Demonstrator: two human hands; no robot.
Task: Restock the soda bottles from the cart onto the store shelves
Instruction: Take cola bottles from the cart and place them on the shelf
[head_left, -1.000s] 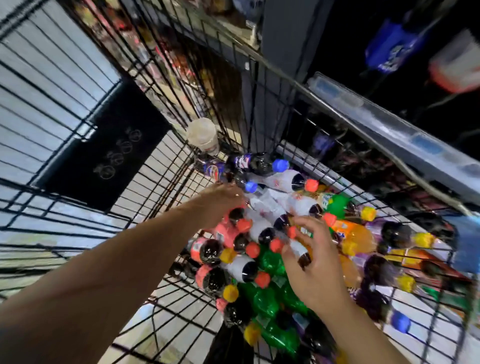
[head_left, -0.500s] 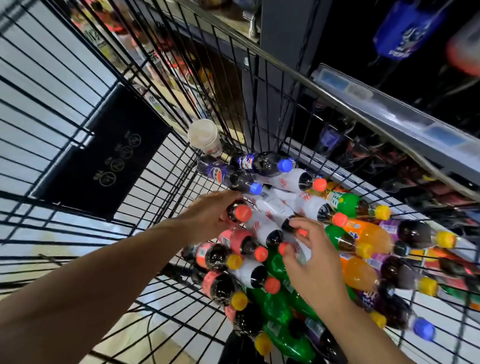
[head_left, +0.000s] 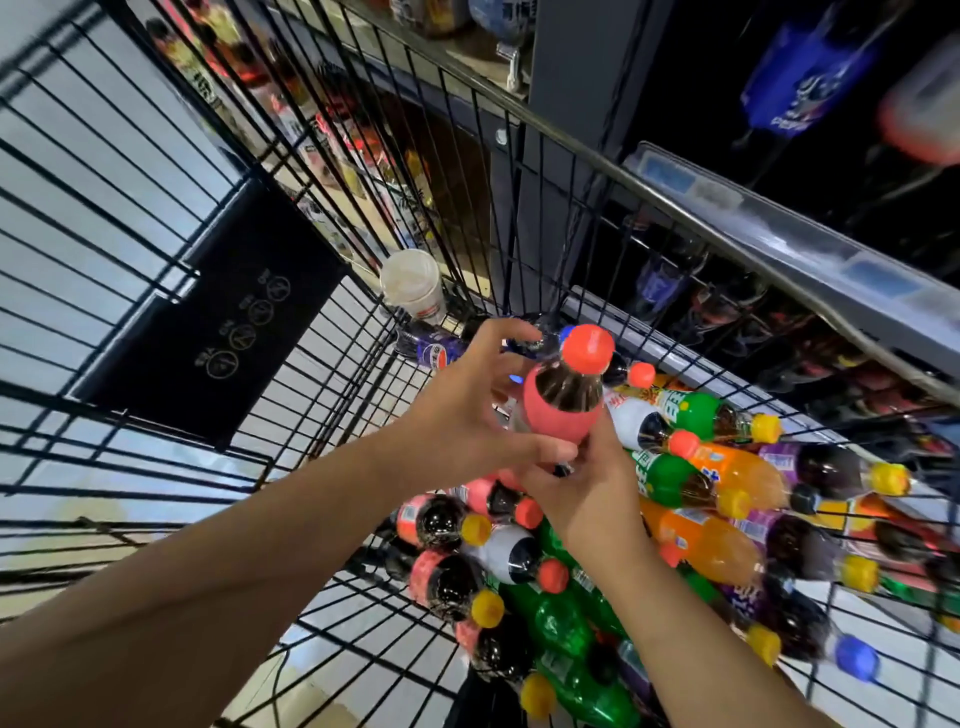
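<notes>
Above the heap in the wire cart, left hand and right hand both held one pink-labelled cola bottle, roughly upright, red cap on top. Left fingers curved loosely round its side, thumb across the lower label. Right fingers gripped its base from beneath. Other soda bottles lay on their sides in the basket. A lidded cup stood in the far corner. Pale floor showed through the wire. A dim store shelf ran just beside the cart on the right.
</notes>
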